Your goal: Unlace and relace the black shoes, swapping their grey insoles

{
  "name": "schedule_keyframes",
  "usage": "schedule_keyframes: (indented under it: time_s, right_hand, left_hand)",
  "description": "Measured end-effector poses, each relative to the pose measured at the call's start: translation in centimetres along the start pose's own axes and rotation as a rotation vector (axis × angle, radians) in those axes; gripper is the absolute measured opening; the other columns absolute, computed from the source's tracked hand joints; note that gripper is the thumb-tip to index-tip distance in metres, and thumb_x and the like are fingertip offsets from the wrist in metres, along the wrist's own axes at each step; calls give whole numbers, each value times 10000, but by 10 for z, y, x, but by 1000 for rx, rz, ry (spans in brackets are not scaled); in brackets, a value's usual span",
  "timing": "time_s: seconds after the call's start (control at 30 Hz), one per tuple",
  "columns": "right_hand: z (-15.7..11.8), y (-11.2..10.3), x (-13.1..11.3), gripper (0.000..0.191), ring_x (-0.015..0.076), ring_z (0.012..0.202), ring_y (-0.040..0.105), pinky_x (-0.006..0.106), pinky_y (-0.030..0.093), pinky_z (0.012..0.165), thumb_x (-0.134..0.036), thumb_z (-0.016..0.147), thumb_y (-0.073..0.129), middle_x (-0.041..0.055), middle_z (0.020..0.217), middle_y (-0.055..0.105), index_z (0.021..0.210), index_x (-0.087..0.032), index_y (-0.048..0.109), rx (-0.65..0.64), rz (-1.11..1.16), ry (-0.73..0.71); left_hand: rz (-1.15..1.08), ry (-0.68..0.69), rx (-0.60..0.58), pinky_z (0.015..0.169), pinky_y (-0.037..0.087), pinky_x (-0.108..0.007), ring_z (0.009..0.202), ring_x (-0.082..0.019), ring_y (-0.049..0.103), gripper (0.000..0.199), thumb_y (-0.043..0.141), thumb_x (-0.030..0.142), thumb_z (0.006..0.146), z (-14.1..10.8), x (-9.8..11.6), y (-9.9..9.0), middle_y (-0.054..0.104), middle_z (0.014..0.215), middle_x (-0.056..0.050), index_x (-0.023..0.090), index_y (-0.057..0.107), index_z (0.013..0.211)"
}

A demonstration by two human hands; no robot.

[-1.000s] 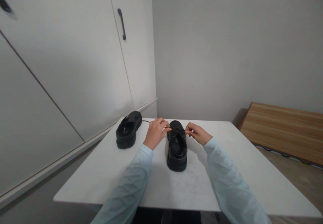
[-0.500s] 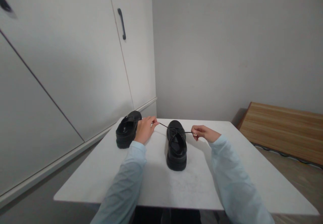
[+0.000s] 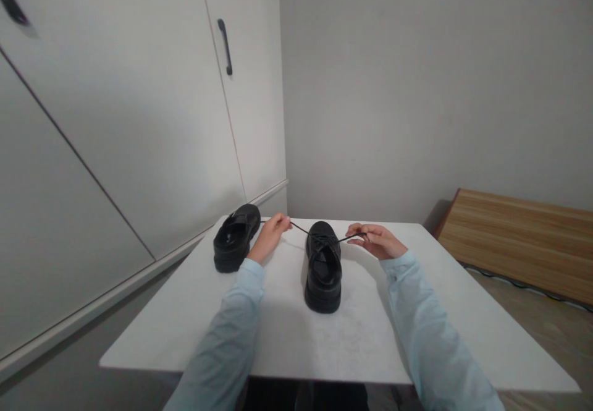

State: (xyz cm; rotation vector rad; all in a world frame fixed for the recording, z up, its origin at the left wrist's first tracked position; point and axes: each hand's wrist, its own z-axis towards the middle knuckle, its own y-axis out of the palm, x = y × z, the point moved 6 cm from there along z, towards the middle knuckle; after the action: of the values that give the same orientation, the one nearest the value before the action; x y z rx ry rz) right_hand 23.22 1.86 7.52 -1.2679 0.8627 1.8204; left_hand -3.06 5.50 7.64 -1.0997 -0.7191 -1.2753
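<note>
Pinching the left lace [image 3: 299,228] between thumb and fingers, the left hand [image 3: 274,228] holds it stretched; the right lace [image 3: 352,237] runs onto the half-spread fingers of the right hand [image 3: 377,241], though how firmly they grip is hard to tell. Even, low tension on both sides should keep the knot area centred and the shoe from twisting. The black lace-up shoe [image 3: 323,296] sits on the table [image 3: 162,337], toe to twelve o'clock, at the left hand's four o'clock and the right's eight; its mate [image 3: 231,261] stands at the left hand's nine.
</note>
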Motion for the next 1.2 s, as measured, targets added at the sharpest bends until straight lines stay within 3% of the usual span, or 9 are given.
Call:
schedule_keyframes:
  time_s: [0.13,0.23,0.33,0.47,0.57,0.87,1.2]
  right_hand:
    - [13,12,8,274,196,839,618,430,467,847,-446,782,579,46,846,626,688,-211,474,117,157,9]
    - [19,22,8,271,167,654,587,404,495,760,-425,805,535,-25,595,509,662,-218,433,164,218,7]
    - [21,29,2,268,113,475,449,372,501,674,-390,824,522,-58,521,429,650,-214,421,110,254,-34]
    - [18,33,-5,236,81,427,366,293,462,599,-321,845,530,-72,491,395,667,-200,433,-9,324,-66]
    - [15,30,-6,229,76,415,343,271,435,575,-305,845,543,-77,479,379,674,-201,430,-19,331,-46]
    - [10,24,-8,274,64,387,331,285,436,590,-331,838,568,-98,447,367,659,-201,406,-55,268,19]
    - [5,18,7,287,49,318,248,281,447,560,-315,827,570,-123,369,326,625,-202,400,-83,234,151]
  left_hand:
    - [-650,-118,-161,857,458,-398,926,-207,606,344,591,497,769,-11,11,35,623,900,-68,175,470,773]
    - [-865,-135,-224,861,467,-425,866,-192,614,312,639,432,762,-19,24,51,605,849,-50,176,461,790]
    - [-952,-117,-249,817,487,-388,659,-104,550,282,629,395,787,-21,31,58,535,703,24,187,438,794]
    - [-974,-89,-240,621,455,-238,504,-55,397,286,619,374,806,-19,31,59,397,573,76,193,400,777]
    - [-940,-92,-217,523,377,-187,479,-51,355,315,627,384,798,-16,28,59,362,559,78,194,379,755]
    - [-839,-112,-128,457,319,-166,427,-42,305,362,624,440,785,-10,13,51,318,526,96,202,354,740]
    - [-731,-185,-126,429,294,-151,391,-33,263,374,610,462,782,-11,-1,52,303,497,108,201,347,729]
